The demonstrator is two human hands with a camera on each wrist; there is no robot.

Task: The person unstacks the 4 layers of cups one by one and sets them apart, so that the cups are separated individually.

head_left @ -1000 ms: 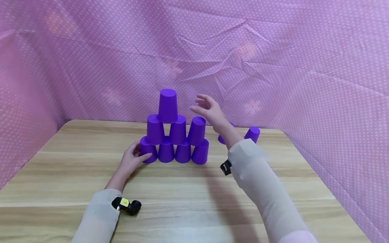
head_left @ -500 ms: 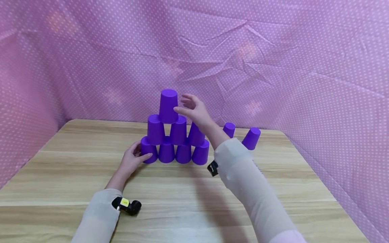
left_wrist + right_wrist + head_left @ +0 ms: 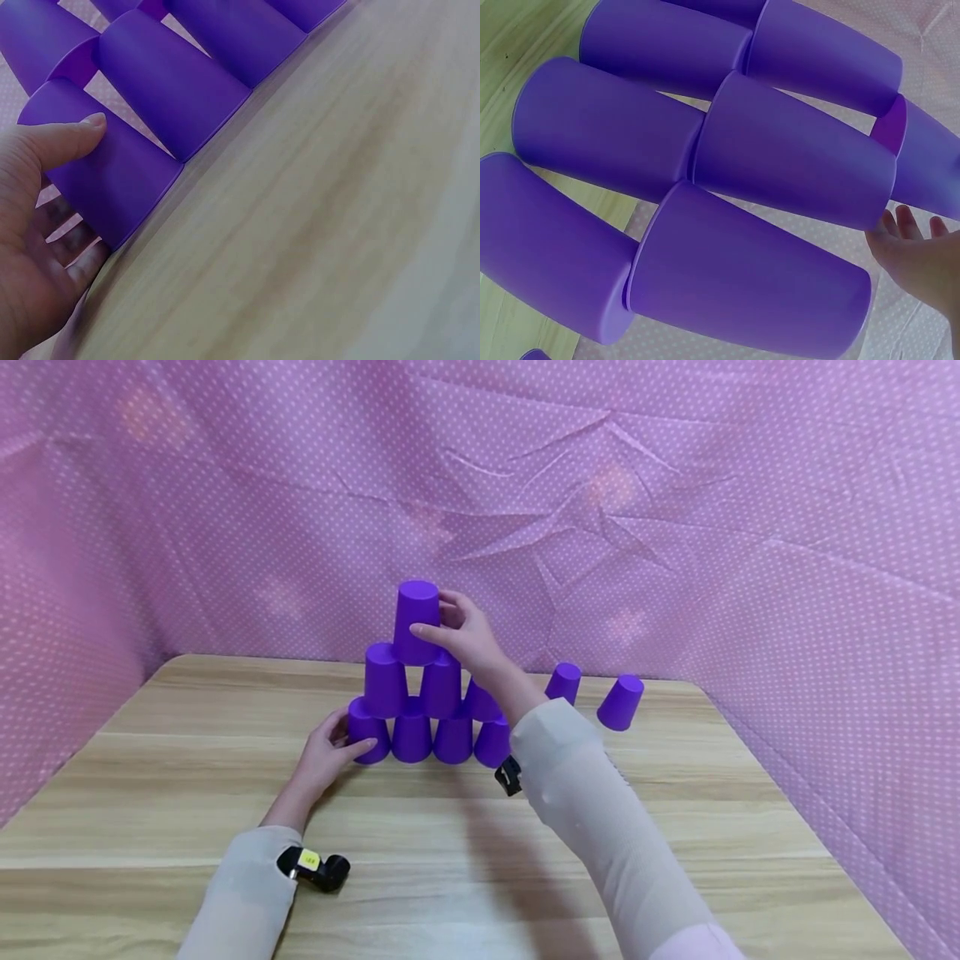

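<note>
Purple cups stand upside down in a stepped stack in the head view. A single top cup [image 3: 415, 606] bridges the left and middle cups of the row of three under it. My right hand [image 3: 474, 639] holds this top cup from its right side, thumb across the front and fingers partly hidden behind. My left hand [image 3: 318, 764] grips the bottom-left cup [image 3: 369, 727], its thumb [image 3: 71, 142] on the near wall and its other fingers around the far side. The right forearm partly covers the stack's right end, including the right second-row cup [image 3: 478, 700].
Two more purple cups stand upside down at the back right: one loose cup [image 3: 621, 703] and another cup [image 3: 565, 682] partly behind the right sleeve. The wooden table [image 3: 420, 860] meets a pink dotted cloth [image 3: 675, 568] at the back and sides.
My right hand has moved left from above the right second-row cup to the top cup, closing on its side. My left hand has stayed on the bottom-left cup.
</note>
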